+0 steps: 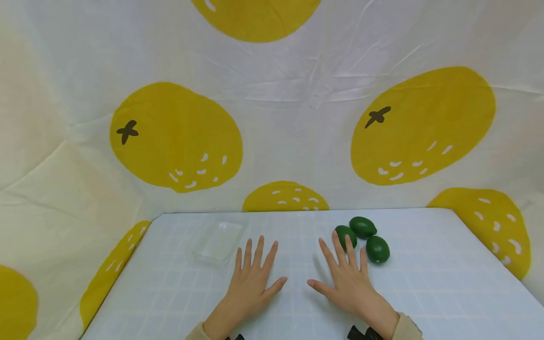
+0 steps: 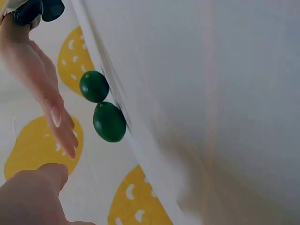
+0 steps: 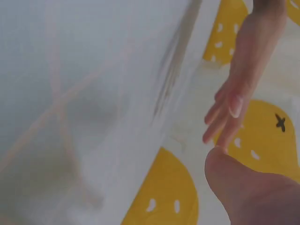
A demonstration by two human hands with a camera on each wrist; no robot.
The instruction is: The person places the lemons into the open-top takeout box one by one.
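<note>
My left hand is held over the table with its fingers straight and spread, holding nothing. A clear plastic tray lies just beyond it to the left. My right hand is likewise spread flat and bare, palm down. Its fingertips overlap one dark green lime in the head view. Two more limes lie close by, one behind and one to the right. In the left wrist view two limes show beyond my left thumb. The right wrist view has my right thumb up close.
A pale checked cloth covers the table. Behind it and at both sides hangs a white curtain printed with big yellow fruits. Dark straps or devices sit at the wrists.
</note>
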